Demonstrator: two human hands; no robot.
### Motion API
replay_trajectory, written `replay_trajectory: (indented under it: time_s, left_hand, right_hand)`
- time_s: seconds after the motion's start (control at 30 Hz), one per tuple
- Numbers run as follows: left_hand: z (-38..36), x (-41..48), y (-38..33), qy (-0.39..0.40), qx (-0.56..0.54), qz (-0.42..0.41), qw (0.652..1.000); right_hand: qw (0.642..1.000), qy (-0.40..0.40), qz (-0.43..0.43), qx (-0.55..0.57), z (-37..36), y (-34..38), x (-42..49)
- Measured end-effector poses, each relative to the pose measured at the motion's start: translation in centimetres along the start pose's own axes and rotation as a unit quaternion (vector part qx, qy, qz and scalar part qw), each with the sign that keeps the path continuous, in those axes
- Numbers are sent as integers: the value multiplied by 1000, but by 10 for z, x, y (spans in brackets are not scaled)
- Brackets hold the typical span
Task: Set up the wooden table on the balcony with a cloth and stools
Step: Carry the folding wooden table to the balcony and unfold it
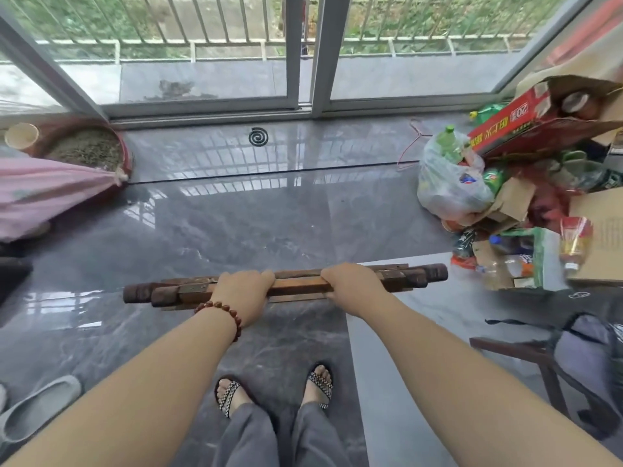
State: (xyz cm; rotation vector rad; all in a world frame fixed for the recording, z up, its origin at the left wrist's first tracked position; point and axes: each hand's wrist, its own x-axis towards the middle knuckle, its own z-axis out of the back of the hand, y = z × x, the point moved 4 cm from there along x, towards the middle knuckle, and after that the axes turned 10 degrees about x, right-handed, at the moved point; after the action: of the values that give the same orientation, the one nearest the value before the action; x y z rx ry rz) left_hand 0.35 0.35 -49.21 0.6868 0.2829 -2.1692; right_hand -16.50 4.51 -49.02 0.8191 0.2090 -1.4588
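Note:
A folded wooden table (296, 284), dark and worn, is held edge-up and level in front of me above the grey floor. My left hand (243, 291), with a bead bracelet on the wrist, grips its top rail left of centre. My right hand (354, 288) grips the same rail right of centre. The rail ends stick out past both hands. No cloth or stool for the table can be made out for certain.
Sliding glass doors (305, 62) stand ahead, with the balcony and its railing (236, 45) beyond. A mosquito coil (258, 137) lies on the floor near the door track. Bags, bottles and boxes (505, 183) pile up at right; a pot (87, 150) and pink cloth (50, 193) at left.

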Motion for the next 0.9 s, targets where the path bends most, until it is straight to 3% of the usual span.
replay_trajectory:
  time_s: [0.23,0.9]
  left_hand:
    - [-4,7,0,43,-29,12,999]
    - [-9,21,5,41,-43,49,997]
  right_hand:
    - [999,9,-34,18,1,-2,2]
    - [994,83,-70,-10,9,-4,21]
